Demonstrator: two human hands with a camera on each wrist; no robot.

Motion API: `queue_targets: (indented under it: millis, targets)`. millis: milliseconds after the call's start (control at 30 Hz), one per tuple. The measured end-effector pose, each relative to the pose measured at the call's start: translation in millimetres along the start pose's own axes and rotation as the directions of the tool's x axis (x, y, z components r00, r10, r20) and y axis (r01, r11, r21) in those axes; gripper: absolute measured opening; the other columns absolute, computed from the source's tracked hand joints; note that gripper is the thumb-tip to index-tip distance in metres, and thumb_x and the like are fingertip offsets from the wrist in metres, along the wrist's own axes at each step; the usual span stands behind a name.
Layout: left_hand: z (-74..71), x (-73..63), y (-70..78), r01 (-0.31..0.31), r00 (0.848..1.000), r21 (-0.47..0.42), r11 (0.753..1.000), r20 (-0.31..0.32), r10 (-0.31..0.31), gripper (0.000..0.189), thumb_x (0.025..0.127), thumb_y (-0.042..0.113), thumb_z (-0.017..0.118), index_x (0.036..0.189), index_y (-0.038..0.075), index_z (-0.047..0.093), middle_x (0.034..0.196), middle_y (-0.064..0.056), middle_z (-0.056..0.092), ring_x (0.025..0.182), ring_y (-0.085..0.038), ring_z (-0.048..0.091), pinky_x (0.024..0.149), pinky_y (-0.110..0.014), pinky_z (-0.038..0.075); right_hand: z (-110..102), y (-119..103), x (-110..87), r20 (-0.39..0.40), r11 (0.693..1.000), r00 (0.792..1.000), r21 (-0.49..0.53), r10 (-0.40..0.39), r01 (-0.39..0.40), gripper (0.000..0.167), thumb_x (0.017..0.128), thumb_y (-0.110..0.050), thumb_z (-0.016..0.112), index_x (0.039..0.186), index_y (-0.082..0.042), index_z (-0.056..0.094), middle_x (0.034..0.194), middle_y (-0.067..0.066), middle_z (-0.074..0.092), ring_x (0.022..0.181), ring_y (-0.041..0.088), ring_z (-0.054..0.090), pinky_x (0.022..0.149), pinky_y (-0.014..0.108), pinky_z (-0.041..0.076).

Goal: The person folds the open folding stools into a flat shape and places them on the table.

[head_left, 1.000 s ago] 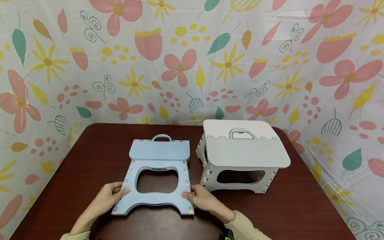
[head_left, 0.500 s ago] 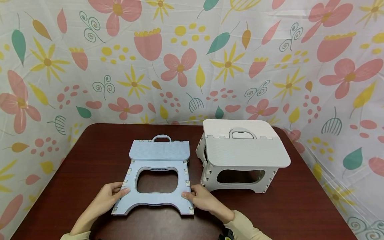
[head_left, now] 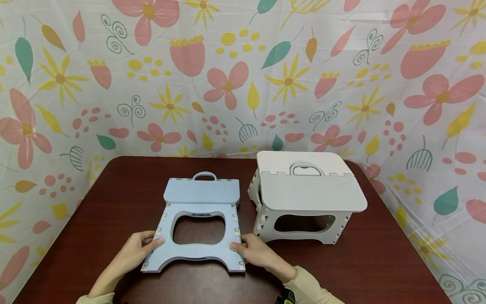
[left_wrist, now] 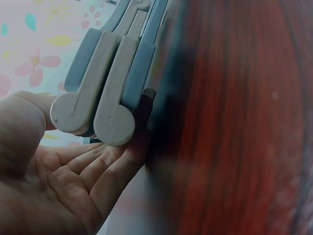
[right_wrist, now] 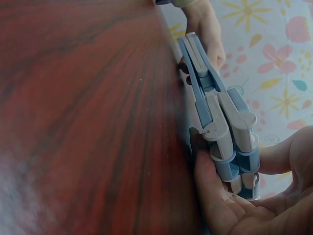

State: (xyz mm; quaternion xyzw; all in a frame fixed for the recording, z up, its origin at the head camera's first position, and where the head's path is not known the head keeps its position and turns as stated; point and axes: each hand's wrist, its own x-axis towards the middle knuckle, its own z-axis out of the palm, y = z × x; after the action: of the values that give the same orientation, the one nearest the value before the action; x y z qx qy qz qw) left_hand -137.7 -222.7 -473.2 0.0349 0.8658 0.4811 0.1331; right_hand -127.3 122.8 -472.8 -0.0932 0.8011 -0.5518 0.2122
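A light blue folding stool (head_left: 201,252) lies folded flat on the dark red-brown table, its carry handle toward the back and its legs toward the person. My left hand (head_left: 134,252) grips its left side edge, thumb on top and fingers reaching underneath, as the left wrist view shows beside the grey and blue folded leg ends (left_wrist: 115,122). On the opposite edge my right hand (head_left: 256,252) pinches the stool the same way. In the right wrist view the folded layers (right_wrist: 227,127) sit between thumb and fingers, close over the tabletop.
A white folding stool (head_left: 313,192) stands unfolded to the right, just beyond my right hand, its handle in the middle of the top. The table (head_left: 114,198) ends at a flower-printed curtain (head_left: 228,114) behind and at both sides. A watch (head_left: 286,296) is on the right wrist.
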Motion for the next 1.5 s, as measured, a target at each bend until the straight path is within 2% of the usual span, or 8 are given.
queue_targets:
  millis: [200,567,767,1100,1333,1500]
  targets:
    - [-0.4,0.6,1.0,0.008,1.0,0.014,1.0,-0.005,-0.008,0.056,0.094,0.025,0.064,0.128,-0.018,0.05,0.108,-0.023,0.069,0.086,-0.014,0.067,0.067,-0.024,0.053,0.1,-1.4,-1.2,0.0,1.0,1.0,-0.003,-0.001,0.001,0.029,0.097,-0.021,0.058,0.103,0.007,0.064,0.078,0.013,0.071,0.066,0.006,0.062,0.059,0.025,0.054]
    - [-0.5,1.6,-0.2,0.017,1.0,0.027,1.0,0.005,-0.017,0.058,0.095,0.027,0.063,0.128,-0.018,0.049,0.11,-0.024,0.068,0.09,-0.018,0.067,0.068,-0.025,0.054,0.5,-1.1,-0.5,-0.007,1.0,1.0,-0.011,0.015,-0.015,0.029,0.097,-0.022,0.059,0.101,0.006,0.065,0.075,0.008,0.07,0.065,0.005,0.061,0.059,0.024,0.053]
    - [-0.9,2.2,-2.3,0.029,1.0,0.039,0.999,0.007,-0.029,0.06,0.095,0.028,0.062,0.129,-0.019,0.048,0.113,-0.026,0.067,0.096,-0.024,0.067,0.073,-0.031,0.055,0.6,-1.1,-0.4,-0.007,1.0,1.0,-0.013,0.022,-0.022,0.03,0.097,-0.023,0.059,0.101,0.006,0.065,0.076,0.008,0.07,0.065,0.005,0.061,0.059,0.023,0.052]
    - [-0.9,5.2,-2.3,0.044,0.999,0.033,0.999,0.006,-0.044,0.058,0.095,0.029,0.062,0.128,-0.017,0.05,0.107,-0.022,0.069,0.085,-0.015,0.067,0.066,-0.025,0.053,1.1,-2.3,-1.4,-0.017,1.0,1.0,-0.014,0.022,-0.022,0.03,0.098,-0.021,0.056,0.103,0.007,0.065,0.078,0.013,0.071,0.066,0.006,0.061,0.059,0.025,0.053]
    - [-1.0,5.2,-2.6,0.05,0.999,0.031,0.998,0.009,-0.05,0.058,0.095,0.029,0.062,0.128,-0.017,0.05,0.105,-0.02,0.07,0.083,-0.014,0.066,0.066,-0.026,0.053,3.2,3.3,2.1,-0.032,0.999,0.999,-0.048,0.021,-0.022,0.028,0.099,-0.02,0.056,0.1,0.007,0.065,0.076,0.012,0.07,0.063,0.005,0.059,0.057,0.024,0.052]
    - [-1.3,4.9,-1.2,0.049,0.999,0.032,0.998,0.01,-0.05,0.059,0.095,0.029,0.062,0.127,-0.018,0.05,0.105,-0.021,0.07,0.084,-0.014,0.066,0.066,-0.026,0.053,2.4,1.1,1.0,-0.027,0.999,1.0,-0.036,0.014,-0.015,0.029,0.098,-0.02,0.056,0.101,0.007,0.065,0.076,0.012,0.07,0.064,0.006,0.059,0.057,0.024,0.052]
